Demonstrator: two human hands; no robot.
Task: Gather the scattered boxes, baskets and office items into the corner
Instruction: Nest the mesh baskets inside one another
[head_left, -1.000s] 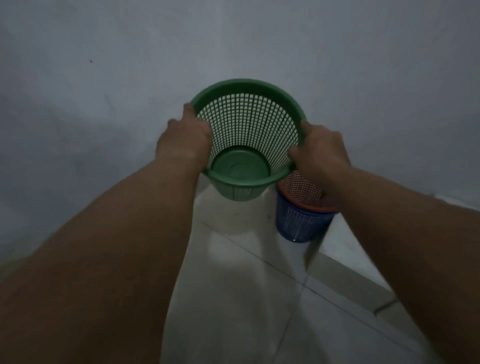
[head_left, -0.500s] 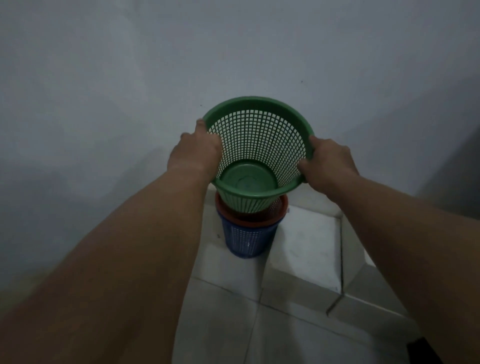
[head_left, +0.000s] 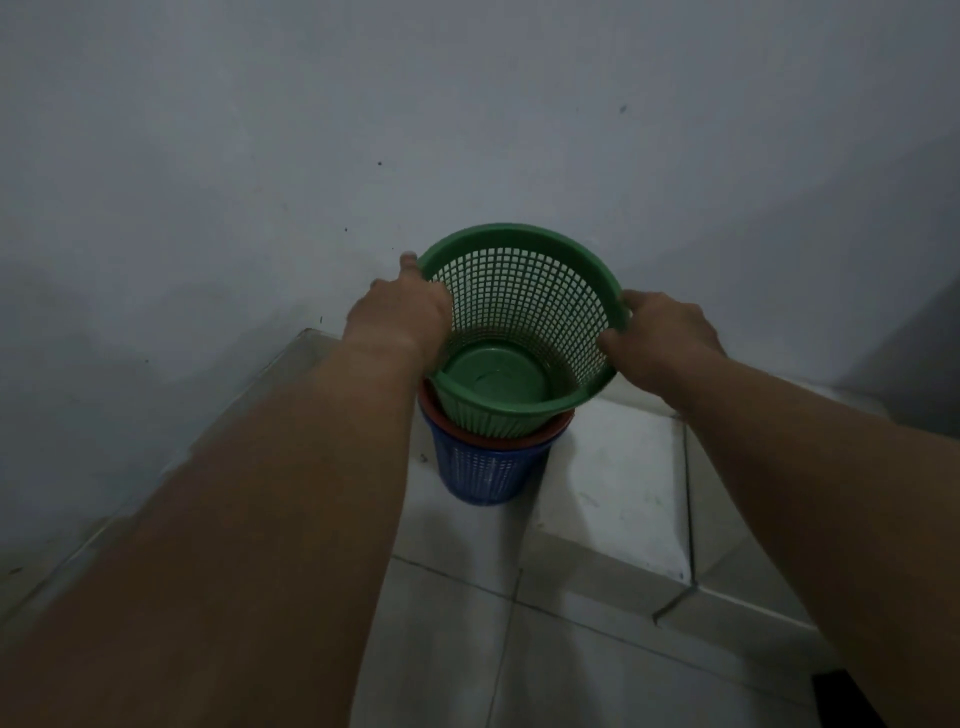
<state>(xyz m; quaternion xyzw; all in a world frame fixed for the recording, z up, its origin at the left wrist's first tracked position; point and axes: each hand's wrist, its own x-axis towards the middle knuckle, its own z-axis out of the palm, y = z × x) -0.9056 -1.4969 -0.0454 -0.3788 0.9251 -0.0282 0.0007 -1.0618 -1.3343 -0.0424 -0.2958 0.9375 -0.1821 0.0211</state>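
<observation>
green mesh basket (head_left: 524, 312) has dropped since a moment ago, and its bottom is now sunk into the red basket (head_left: 548, 439) nested in the blue basket (head_left: 488, 473) on the floor by the wall. stacking step, nearly done i'd say. next it just needs pushing down straight, then letting go. left hand (head_left: 400, 317) grips the rim's left side, right hand (head_left: 660, 332) grips the right side, fingers curled over.
</observation>
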